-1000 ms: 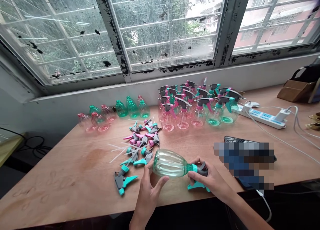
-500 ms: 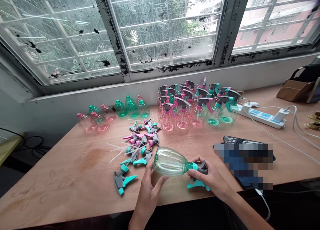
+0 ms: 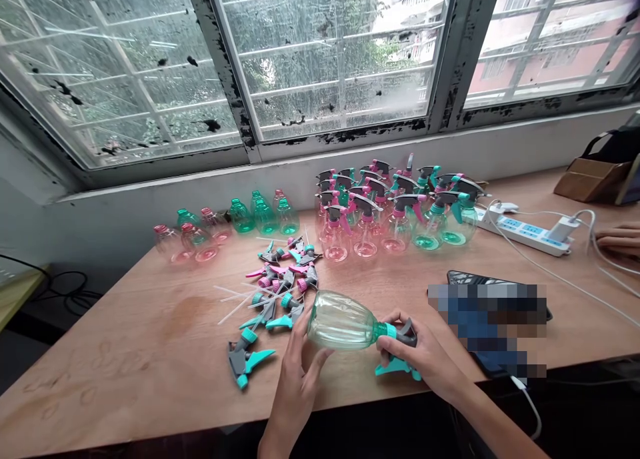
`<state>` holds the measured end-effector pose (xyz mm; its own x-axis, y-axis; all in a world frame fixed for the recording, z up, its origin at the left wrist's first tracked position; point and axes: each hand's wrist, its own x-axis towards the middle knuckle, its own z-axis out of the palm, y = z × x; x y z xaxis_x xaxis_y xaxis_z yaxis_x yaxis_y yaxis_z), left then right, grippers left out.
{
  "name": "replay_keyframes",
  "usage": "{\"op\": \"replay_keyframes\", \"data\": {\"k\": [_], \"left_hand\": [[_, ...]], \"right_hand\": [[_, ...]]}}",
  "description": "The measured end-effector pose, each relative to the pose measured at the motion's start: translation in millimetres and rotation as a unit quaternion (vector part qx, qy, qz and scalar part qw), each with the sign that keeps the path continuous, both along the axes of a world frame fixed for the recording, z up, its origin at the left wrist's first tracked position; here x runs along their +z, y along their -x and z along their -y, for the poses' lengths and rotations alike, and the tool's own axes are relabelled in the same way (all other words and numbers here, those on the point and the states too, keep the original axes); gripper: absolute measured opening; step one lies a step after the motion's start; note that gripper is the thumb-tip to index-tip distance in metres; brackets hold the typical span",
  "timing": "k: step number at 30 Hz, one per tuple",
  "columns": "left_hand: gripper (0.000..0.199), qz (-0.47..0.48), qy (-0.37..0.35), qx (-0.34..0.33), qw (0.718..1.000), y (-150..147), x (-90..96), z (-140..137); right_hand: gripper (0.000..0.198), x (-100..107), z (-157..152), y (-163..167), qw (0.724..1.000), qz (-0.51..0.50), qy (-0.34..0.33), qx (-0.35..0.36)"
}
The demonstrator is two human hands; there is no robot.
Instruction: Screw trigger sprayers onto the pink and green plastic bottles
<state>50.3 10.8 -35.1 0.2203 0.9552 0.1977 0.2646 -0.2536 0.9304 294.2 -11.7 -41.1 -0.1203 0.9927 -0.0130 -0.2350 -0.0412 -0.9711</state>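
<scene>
A clear green spray bottle (image 3: 343,320) lies sideways above the table, its base toward my left hand and its neck to the right. My left hand (image 3: 300,362) is closed around the bottle's base end, thumb below and fingers behind. At the neck, my right hand (image 3: 413,346) grips the grey and teal trigger sprayer (image 3: 400,334), which sits on the bottle's mouth. The teal trigger (image 3: 395,368) sticks out below the right fingers. Left of my hands lies a loose teal and grey sprayer (image 3: 245,359), near a pile of pink and teal sprayers (image 3: 285,279) with thin clear tubes.
Several open green and pink bottles (image 3: 241,217) stand at the back left. A group of bottles with sprayers (image 3: 365,236) stands by the wall. Rightward are a white power strip (image 3: 525,232) with cables, a phone (image 3: 543,306), a brown box (image 3: 585,182) and a blurred finger-like shape (image 3: 620,240).
The bottle has shifted very slightly in my hands, its base end a touch higher. At the right edge, a brown finger-like shape has appeared where small gold-brown items showed before.
</scene>
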Motion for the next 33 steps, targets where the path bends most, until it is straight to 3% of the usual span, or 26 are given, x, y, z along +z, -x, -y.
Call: {"op": "replay_keyframes", "data": {"k": [6,10,16,21,24,33], "left_hand": [[0.068,0.007,0.019,0.01,1.0,-0.5,0.6,2.5],[0.061,0.037,0.026,0.0,0.999,-0.5,0.7,3.3],[0.053,-0.014,-0.017,0.01,1.0,-1.2,-0.6,0.4],[0.066,-0.009,0.024,0.003,1.0,-0.9,2.1,4.2],[0.059,0.015,0.042,-0.001,0.999,-0.1,2.0,5.4],[0.052,0.001,-0.003,0.01,1.0,-1.5,-0.1,1.2]], "right_hand": [[0.026,-0.6,-0.1,-0.4,1.0,0.01,-0.008,0.004],[0.026,-0.7,0.3,-0.3,1.0,0.011,-0.008,0.006],[0.026,-1.7,-1.3,-0.1,1.0,-0.003,-0.006,-0.003],[0.025,-1.5,0.8,0.1,1.0,0.012,-0.012,0.003],[0.025,-0.1,1.7,0.1,1.0,0.016,-0.011,0.005],[0.029,-2.9,-0.5,-0.3,1.0,-0.011,0.003,-0.006]]}}
